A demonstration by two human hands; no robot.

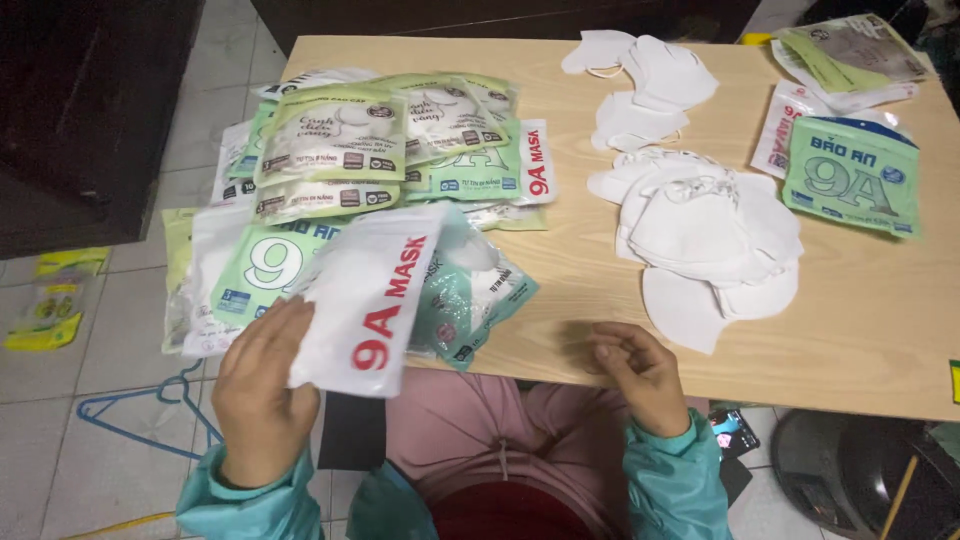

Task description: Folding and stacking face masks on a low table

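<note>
Nearest the lens, I logged the left hand (pixel 262 385) clamped around the lower edge of a white mask pouch (pixel 368 300) with red lettering, thumb on its front face, the pouch tilted and raised just over the near table edge. Its mouth could not be made out from this angle, so whether it was sealed or filled was not determinable. I recorded the right hand (pixel 637 372) at the near rim of the wooden table (pixel 880 330), fingers curled loosely inward, thumb against forefinger, carrying nothing that I could resolve; it may have pinched something too small to see.

Behind the held pouch lay a heap of mask packets (pixel 390 150), green-and-white, overlapping one another and spilling over the left table edge. Well apart from them, right of centre, sat a loose pile of white face masks (pixel 705 235), unpacked, with a smaller scatter of white masks (pixel 640 80) beyond it. A green-printed packet (pixel 852 175) rested at the far right, on top of another one.

Judgement: the step in hand appeared to be bagging, with one pouch taken up and the free hand between picks. The next move would call for the right hand to travel to the nearer mask pile, separate a single mask from the stack, and for the left to present the pouch mouth open and steady.
</note>
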